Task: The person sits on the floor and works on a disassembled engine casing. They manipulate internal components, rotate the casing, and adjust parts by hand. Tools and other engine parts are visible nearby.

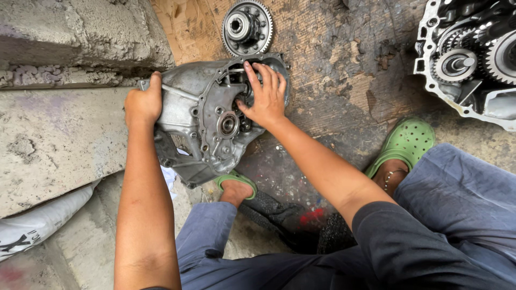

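A grey cast-metal gearbox housing [199, 115] stands tilted on the ground between my knees, its open inner face toward me. My left hand [143, 102] grips its left edge. My right hand [266, 95] rests inside the housing's upper right opening, fingers spread on the parts there. A round bearing seat [228, 124] shows near the housing's middle. Just beyond the housing lies a toothed ring gear with a hub [246, 27].
A second open gearbox half full of gears [470, 59] sits at the top right. A rough concrete step [48, 139] runs along the left, with a white sack [37, 228] below it. My feet wear green clogs [404, 144], and a worn wooden board [344, 64] covers the ground.
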The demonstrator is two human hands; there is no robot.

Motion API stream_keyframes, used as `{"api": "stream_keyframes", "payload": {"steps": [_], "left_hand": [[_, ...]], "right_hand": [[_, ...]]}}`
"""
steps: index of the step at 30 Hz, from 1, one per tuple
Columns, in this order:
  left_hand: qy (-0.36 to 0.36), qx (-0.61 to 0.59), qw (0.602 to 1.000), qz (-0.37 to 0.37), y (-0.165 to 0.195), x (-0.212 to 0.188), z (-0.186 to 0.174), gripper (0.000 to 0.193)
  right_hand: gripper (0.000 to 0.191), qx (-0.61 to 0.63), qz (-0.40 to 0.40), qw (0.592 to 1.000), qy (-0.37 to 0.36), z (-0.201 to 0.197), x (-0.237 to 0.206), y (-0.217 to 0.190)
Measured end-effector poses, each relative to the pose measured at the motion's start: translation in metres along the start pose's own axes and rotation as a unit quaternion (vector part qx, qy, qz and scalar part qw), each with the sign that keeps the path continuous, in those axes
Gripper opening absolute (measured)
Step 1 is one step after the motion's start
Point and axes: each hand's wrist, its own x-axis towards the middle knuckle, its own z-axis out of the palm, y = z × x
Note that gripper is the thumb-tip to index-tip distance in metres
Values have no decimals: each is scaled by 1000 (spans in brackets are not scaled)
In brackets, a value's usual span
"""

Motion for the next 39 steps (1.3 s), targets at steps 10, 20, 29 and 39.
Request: {"api": "stream_keyframes", "payload": {"steps": [10, 20, 29, 39], "left_hand": [[-4, 3, 1000, 7, 0, 1, 1, 97], [2, 7, 1000, -1, 5, -6, -2, 98], [-4, 1, 1000, -6, -1, -2, -2, 97], [-4, -32, 999, -3, -40, 19, 16, 102]], "right_hand": [[128, -43, 27, 997, -54, 5, 14, -3], [135, 55, 236, 970, -34, 19, -16, -5], [120, 159, 372, 914, -20, 33, -53, -19], [35, 153, 164, 973, 61, 8, -68, -52]]}}
